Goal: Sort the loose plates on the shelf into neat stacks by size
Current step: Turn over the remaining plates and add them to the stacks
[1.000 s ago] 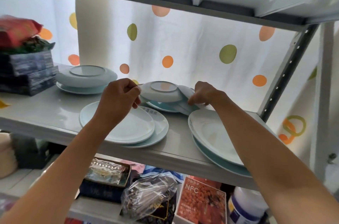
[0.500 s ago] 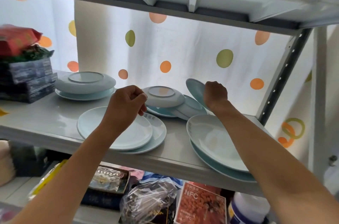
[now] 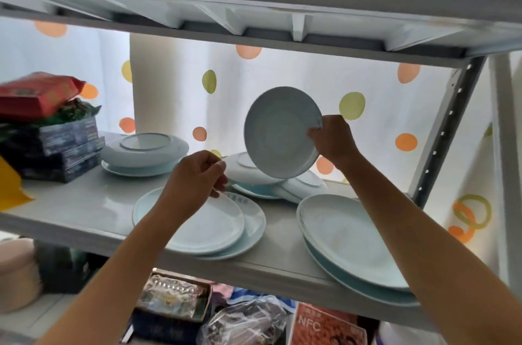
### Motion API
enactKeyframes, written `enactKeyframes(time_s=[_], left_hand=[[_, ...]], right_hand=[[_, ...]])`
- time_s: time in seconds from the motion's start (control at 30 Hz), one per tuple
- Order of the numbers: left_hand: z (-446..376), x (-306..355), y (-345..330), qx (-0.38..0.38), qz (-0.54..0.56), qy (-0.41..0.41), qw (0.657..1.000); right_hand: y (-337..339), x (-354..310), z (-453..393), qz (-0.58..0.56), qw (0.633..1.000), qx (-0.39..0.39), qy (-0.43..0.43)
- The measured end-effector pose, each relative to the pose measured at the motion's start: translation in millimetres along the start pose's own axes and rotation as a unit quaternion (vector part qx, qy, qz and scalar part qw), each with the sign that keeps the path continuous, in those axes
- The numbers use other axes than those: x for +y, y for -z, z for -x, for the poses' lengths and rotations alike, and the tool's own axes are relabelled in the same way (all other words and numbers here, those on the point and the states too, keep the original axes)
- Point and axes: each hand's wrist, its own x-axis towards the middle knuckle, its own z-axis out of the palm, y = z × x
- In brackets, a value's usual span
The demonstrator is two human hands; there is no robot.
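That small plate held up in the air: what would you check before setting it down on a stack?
1. Grip on the small plate: right hand pinches its rim, ok.
2. Plate clear of the pile: lifted and tilted above the overturned plates, ok.
3. Left hand: grips the rim of an overturned plate, ok.
4. Matching stack chosen: cannot tell.
5. Big plates at right overhang the shelf edge: not ok.
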Motion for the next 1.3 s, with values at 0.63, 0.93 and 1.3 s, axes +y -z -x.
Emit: enactKeyframes(time_s=[0.63,0.93,1.3], left_hand=[[-11,-17,65,-0.078,-0.102,0.232,0.964],[-8,-26,67,-0.147,-0.184,0.259,0.937],[-4,-29,51,-0.125,-0.337,0.201,0.911]], right_hand=[[-35,-44,59,-0.344,0.777,-0.436,-0.297],[-41,-46,73,0.027,0.836,-0.512,-0.196],[-49,-49,73,0.144,0.821,-0.534,-0.139]])
